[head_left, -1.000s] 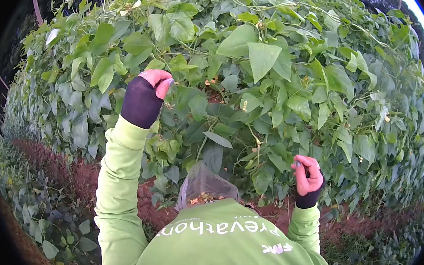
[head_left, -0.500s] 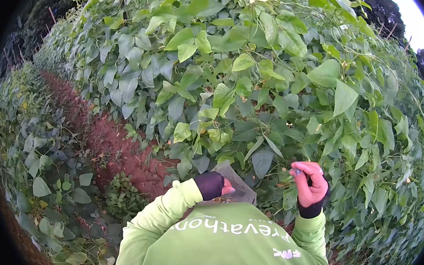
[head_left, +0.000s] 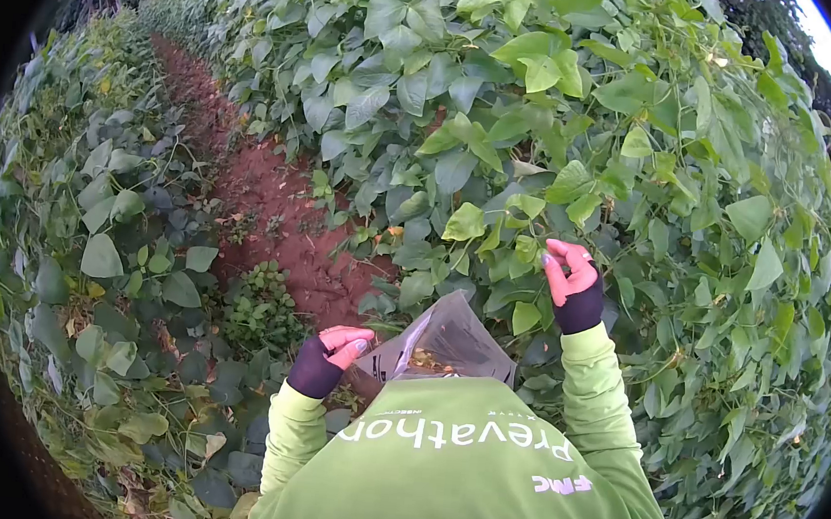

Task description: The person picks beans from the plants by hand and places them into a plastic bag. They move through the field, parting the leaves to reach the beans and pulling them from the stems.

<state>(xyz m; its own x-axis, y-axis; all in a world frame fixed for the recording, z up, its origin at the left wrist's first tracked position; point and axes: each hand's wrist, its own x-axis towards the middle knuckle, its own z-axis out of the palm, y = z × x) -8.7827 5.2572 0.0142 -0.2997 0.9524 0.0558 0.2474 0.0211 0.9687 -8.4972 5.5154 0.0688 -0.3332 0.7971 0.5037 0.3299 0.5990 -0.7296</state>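
My left hand (head_left: 343, 342) is low beside the clear plastic bag (head_left: 448, 340) at my chest, its fingers curled near the bag's left edge; whether it holds anything is unclear. The bag holds several small yellowish bits. My right hand (head_left: 569, 270) is raised into the green vine leaves (head_left: 500, 178), its fingertips pinched on something small among the foliage. Both wrists wear dark cuffs under light green sleeves (head_left: 600, 401).
A tall wall of leafy vines (head_left: 691, 232) fills the right and the top. A strip of red soil (head_left: 264, 199) runs up the left-middle between it and a lower row of plants (head_left: 95, 234) on the left.
The view has swung left along the row. My left hand came down from the high leaves to the bag, then out to its left edge. My right hand rose into the foliage.
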